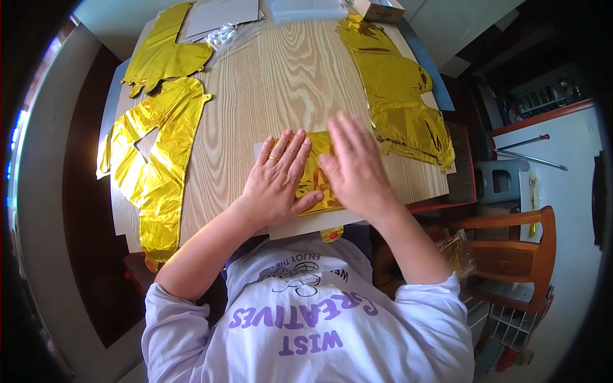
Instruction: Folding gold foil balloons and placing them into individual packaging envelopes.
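Wooden chair (511, 246) right; cardboard box (378, 9) at table's (281, 76) far edge.

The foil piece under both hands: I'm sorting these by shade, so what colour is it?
Shiny gold, crinkled foil piece, seen in the head view.

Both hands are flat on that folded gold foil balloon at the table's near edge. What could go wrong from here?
1. The folded gold foil balloon and the white sheet under it overhang the wooden table's near edge; a push from the left hand or right hand could slide them off.
2. The ring might scratch or snag the thin foil.
3. The long foil balloon hangs over the left edge and might slip down.
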{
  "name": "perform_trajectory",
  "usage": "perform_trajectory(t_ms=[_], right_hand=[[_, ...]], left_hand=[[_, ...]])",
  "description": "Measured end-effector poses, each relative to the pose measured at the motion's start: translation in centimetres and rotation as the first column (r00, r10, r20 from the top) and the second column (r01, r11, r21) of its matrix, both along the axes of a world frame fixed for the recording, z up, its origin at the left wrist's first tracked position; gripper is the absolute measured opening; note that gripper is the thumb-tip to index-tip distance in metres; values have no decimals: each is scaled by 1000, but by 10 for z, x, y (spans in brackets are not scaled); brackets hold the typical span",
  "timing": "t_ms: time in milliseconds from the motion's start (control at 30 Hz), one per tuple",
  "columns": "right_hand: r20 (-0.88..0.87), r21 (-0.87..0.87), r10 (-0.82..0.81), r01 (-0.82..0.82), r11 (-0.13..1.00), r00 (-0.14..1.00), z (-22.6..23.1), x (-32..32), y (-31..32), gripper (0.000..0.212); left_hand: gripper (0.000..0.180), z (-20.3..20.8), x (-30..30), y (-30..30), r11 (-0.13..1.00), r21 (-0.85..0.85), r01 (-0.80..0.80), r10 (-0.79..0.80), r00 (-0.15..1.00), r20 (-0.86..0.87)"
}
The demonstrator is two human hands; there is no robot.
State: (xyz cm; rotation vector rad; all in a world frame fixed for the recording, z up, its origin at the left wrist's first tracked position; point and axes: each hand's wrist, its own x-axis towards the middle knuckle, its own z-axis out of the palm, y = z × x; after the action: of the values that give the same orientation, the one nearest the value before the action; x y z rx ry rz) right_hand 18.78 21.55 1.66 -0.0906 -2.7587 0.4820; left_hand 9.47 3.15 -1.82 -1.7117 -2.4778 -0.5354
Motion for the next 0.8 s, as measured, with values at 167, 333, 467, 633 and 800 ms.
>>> perform_trajectory(t_ms=[167,333,467,633,800], right_hand=[[216,49,86,-99,994,973,-31,11,-13,70],[171,114,101,-121,986,980,-32,14,-6,71],[173,148,89,-115,982,981,-6,23,-15,75],[166,20,179,-185,983,970,-1,39,-53,77],[171,24,137,-143,989,976,-28,48,-61,78]], left_hand=[[77,0,-1,-11,997,72,-2,-3,998,63],[81,14,-15,-39,995,-49,85,-79,990,120],[84,16,-21,-44,993,-61,97,-89,989,120],[87,13,-20,-44,995,-43,88,-83,992,98],[88,16,-22,-44,992,-46,116,-112,990,90]])
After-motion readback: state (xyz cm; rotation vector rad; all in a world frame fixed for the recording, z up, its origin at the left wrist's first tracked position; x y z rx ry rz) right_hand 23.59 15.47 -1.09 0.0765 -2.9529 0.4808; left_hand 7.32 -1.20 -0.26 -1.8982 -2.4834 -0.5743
